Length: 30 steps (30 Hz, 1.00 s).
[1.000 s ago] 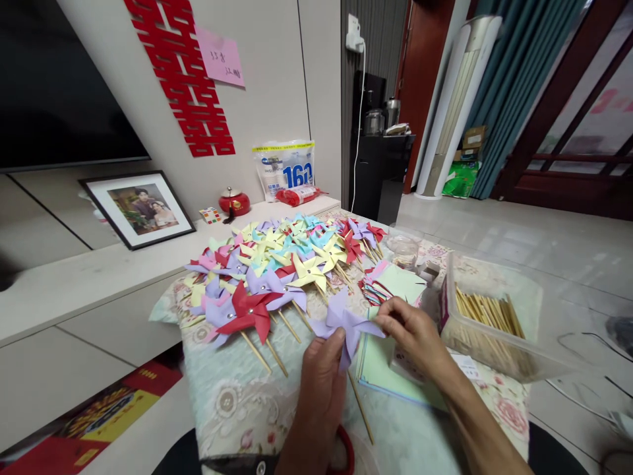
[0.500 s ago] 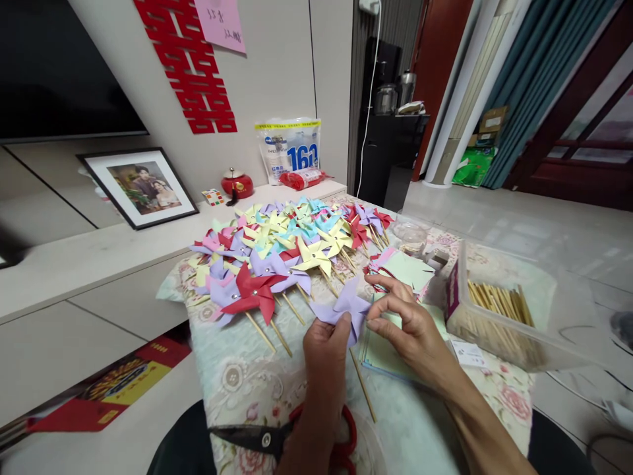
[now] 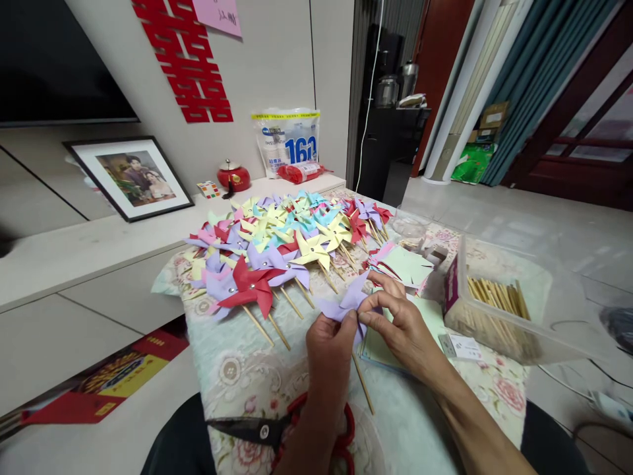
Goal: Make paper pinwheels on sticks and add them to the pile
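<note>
Pinching a lilac paper pinwheel (image 3: 346, 305) between left hand (image 3: 330, 344) and right hand (image 3: 401, 324), fingers closed on its folded blades, stick (image 3: 362, 384) trailing toward 5 o'clock. Resting above the tabletop (image 3: 237, 376), colourful finished pinwheels (image 3: 281, 247) at 11 o'clock, box of sticks (image 3: 494, 307) at 3 o'clock.

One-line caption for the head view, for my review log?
Left hand and right hand pinch a purple paper pinwheel on its stick, beside a spread of finished pinwheels.
</note>
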{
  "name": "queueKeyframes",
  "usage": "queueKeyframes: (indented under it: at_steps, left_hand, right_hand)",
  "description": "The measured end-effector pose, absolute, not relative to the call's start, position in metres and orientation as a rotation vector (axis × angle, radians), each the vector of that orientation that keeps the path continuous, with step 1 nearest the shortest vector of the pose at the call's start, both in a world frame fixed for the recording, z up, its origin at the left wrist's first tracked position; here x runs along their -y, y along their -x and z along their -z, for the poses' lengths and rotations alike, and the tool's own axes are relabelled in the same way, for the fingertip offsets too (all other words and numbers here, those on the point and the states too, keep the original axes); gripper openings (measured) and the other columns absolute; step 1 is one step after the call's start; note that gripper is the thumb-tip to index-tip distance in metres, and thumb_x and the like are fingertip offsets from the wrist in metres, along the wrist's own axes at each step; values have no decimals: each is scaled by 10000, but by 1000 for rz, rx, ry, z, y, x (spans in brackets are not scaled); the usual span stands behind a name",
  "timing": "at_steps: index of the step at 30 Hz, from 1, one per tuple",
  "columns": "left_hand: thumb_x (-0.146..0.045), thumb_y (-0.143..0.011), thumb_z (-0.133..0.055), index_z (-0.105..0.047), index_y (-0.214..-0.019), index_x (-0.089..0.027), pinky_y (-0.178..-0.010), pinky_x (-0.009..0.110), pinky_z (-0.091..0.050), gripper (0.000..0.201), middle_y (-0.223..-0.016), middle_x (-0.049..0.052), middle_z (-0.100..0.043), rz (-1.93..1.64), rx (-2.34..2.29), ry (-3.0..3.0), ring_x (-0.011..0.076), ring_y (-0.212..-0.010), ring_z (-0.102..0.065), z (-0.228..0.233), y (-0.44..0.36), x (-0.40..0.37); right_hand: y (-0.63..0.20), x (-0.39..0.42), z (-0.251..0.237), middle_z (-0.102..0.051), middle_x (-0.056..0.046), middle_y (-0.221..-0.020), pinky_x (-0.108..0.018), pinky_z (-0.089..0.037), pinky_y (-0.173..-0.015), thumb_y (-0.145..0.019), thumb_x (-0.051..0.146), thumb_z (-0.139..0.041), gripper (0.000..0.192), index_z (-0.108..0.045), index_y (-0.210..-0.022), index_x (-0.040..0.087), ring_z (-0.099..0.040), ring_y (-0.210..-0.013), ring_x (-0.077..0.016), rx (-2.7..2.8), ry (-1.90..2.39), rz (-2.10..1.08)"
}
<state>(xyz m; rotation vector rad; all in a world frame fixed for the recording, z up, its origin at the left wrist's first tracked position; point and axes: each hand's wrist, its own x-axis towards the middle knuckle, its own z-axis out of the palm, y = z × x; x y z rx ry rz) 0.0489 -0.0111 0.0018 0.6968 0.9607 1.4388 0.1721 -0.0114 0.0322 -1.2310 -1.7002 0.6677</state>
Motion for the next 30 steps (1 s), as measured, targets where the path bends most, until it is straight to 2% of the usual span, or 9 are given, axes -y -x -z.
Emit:
queueKeyframes:
  at_steps: [5, 12, 19, 30]
  left_hand:
    - [-290, -725, -770, -774, -1047, -125, -972, 410, -519, 362, -1078, 113, -792, -1432, -979, -701, 313, -1070, -709, 0, -48, 12]
    - [-292, -735, -757, -776, -1029, -126, -940, 389, -529, 338, -1055, 109, -797, -1439, -1008, -729, 302, -1038, -718, 2, -48, 10]
    - [-307, -769, -717, -774, -1014, -119, -912, 399, -535, 314, -998, 107, -801, -1429, -1090, -844, 292, -970, -721, 7, -45, 11]
    - [-297, -744, -684, -772, -875, -133, -776, 330, -533, 227, -832, 70, -793, -1410, -1333, -1041, 233, -789, -696, -5, -44, 15]
  right_hand:
    - [-175, 9, -28, -602, -93, -1324, -491, -295, -1122, -919, 249, -649, 135, -676, -788, 231, -446, -1343, -291, 1728, 1207, -600]
    - [-177, 8, -26, -623, -97, -1291, -466, -328, -1095, -942, 245, -641, 145, -678, -802, 224, -485, -1299, -279, 1776, 1204, -527]
    - [-176, 8, -28, -623, -92, -1244, -471, -344, -1083, -947, 227, -618, 163, -659, -789, 225, -480, -1278, -283, 1788, 1198, -523]
    - [-175, 10, -29, -617, -90, -1169, -470, -331, -1074, -950, 235, -594, 187, -632, -767, 224, -463, -1265, -281, 1772, 1228, -591]
